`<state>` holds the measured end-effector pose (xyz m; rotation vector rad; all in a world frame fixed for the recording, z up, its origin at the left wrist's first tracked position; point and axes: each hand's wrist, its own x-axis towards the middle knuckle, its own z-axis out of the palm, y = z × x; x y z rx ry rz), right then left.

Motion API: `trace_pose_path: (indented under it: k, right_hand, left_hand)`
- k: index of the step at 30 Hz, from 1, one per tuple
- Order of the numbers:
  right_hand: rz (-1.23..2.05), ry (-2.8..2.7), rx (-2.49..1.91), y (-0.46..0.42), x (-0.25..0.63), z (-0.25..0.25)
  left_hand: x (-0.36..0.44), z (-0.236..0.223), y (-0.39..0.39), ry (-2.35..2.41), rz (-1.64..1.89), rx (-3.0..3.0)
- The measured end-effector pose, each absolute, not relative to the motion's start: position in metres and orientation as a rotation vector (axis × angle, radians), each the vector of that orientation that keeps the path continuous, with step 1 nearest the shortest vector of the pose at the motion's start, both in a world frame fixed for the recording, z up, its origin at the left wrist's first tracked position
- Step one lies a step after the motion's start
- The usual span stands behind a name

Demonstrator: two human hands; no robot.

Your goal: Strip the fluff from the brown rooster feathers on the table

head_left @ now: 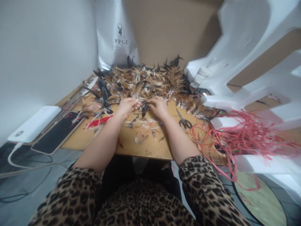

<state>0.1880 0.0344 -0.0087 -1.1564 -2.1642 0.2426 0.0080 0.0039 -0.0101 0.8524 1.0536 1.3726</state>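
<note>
A large heap of brown, white and black feathers [145, 78] covers the far half of the wooden table [138, 146]. At its near edge my left hand [129, 105] is closed in a pinch on a small tuft of brown feathers [137, 91] that stands up above the fingertips. Just to the right, the curled fingers of my right hand [158, 106] meet dark feathers [144, 110] between the two hands; what they grip there is too small to make out. Scissors [184, 120] with black handles lie right of my right forearm.
Left stand a white power bank [35, 123] with a cable and a phone [57, 133]. Red strips [100, 121] lie left of my left forearm. Tangled pink ribbon [254, 135] hangs over white foam [256, 164] at right. A white bag [117, 34] is behind the heap.
</note>
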Motion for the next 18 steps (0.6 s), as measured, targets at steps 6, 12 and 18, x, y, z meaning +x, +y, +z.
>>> trace_pose_path:
  k: [6,12,18]
  right_hand:
    - [-0.096,-2.491,-1.221,0.018,0.18,-0.003]
    - [0.146,-2.241,-1.404,0.033,0.188,-0.009]
    - [1.136,-1.45,-1.156,0.045,0.187,-0.012]
  left_hand:
    - [0.009,-0.012,0.003,1.049,1.366,0.836]
    - [0.009,-0.011,0.003,1.048,1.368,0.785]
    - [0.007,-0.014,0.006,1.002,1.378,0.716]
